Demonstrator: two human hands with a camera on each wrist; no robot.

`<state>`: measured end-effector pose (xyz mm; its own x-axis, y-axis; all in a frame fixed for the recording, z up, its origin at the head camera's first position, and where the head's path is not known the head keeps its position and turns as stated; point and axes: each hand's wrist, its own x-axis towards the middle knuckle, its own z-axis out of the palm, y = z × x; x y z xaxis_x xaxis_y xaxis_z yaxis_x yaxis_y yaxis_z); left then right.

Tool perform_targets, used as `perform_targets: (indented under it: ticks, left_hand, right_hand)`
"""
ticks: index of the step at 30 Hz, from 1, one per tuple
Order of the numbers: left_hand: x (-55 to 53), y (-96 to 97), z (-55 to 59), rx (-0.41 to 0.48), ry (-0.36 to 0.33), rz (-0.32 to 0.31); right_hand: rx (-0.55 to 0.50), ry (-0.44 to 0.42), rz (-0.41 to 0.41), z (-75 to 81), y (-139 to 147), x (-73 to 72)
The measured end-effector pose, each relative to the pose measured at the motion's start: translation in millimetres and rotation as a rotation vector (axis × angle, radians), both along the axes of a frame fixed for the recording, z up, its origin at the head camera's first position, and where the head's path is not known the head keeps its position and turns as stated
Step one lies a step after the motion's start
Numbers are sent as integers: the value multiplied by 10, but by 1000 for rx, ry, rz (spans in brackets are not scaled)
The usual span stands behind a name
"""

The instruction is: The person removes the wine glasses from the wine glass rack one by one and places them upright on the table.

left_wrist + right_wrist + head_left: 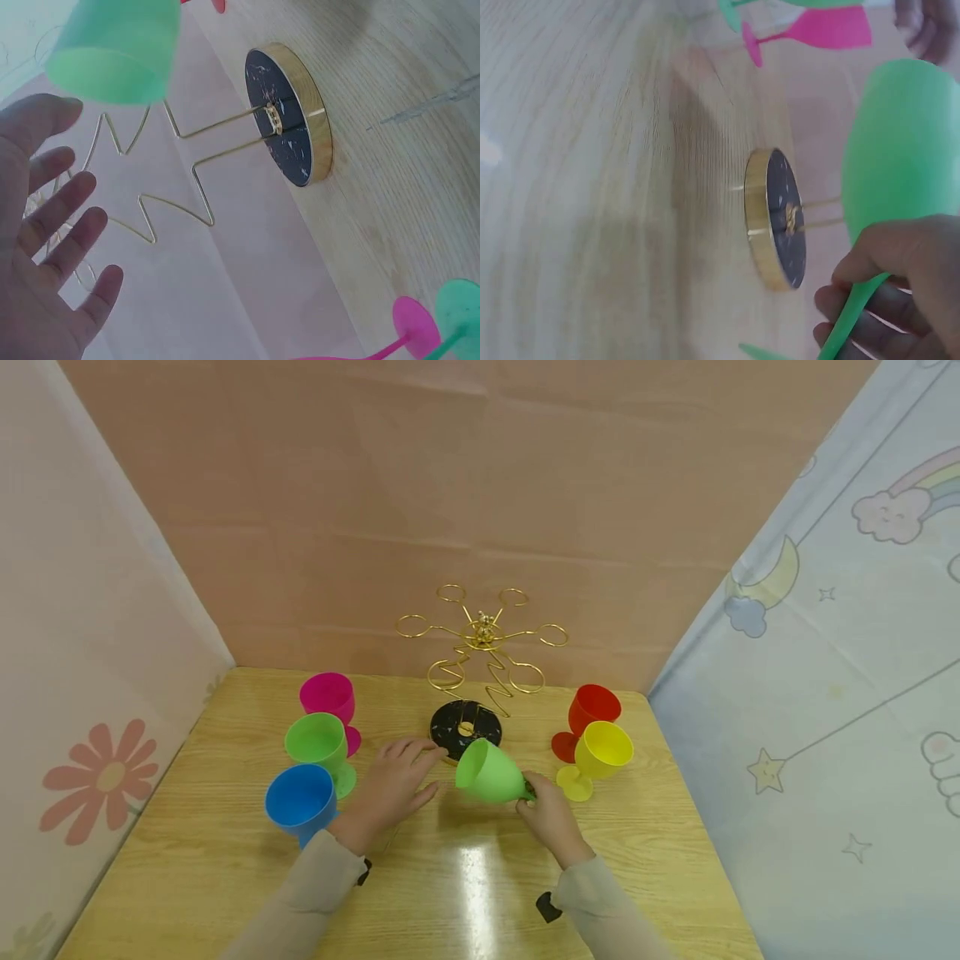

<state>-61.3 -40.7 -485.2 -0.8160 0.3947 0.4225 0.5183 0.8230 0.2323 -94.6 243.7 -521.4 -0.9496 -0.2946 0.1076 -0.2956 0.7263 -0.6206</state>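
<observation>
My right hand (pixel 551 814) pinches a light green plastic goblet (pixel 491 774) by its stem, as the right wrist view also shows. The goblet is tilted, its mouth toward the left, above the table in front of the gold wire rack. My left hand (pixel 397 777) has its fingers spread, apart from the goblet's mouth in the left wrist view. Behind both hands stands the rack (pixel 483 639), with several rings around its top and a round black base (pixel 465 731) edged in gold.
To the left stand a magenta goblet (pixel 327 697), another green goblet (pixel 317 742) and a blue goblet (pixel 302 799). On the right are a red goblet (pixel 592 710) and a yellow goblet (pixel 602 750). Cloth walls (pixel 465 485) enclose the wooden table (pixel 637 868) at the back and sides.
</observation>
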Motion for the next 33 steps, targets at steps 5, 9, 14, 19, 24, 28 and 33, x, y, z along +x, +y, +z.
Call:
perform_targets:
  ticks: [5, 9, 14, 19, 24, 28, 33]
  left_hand:
    - [55, -83, -32, 41, 16, 26]
    - [75, -154, -72, 54, 49, 38]
    - [108, -274, -28, 49, 44, 68]
    - [155, -417, 129, 42, 58, 56]
    - [247, -578, 293, 13, 104, 56]
    - [323, -718, 407, -45, 115, 100]
    - [339, -915, 522, -88, 47, 153]
  right_hand:
    - [-187, -96, -113, -110, 192, 56]
    - [-317, -177, -168, -202, 340, 83]
    - [-448, -269, -201, -304, 526, 96]
    - [-464, -282, -212, -372, 701, 104]
    - [-429, -263, -216, -429, 843, 83]
    - [-396, -245, -211, -406, 909, 59]
    - [-383, -209, -153, -235, 924, 75]
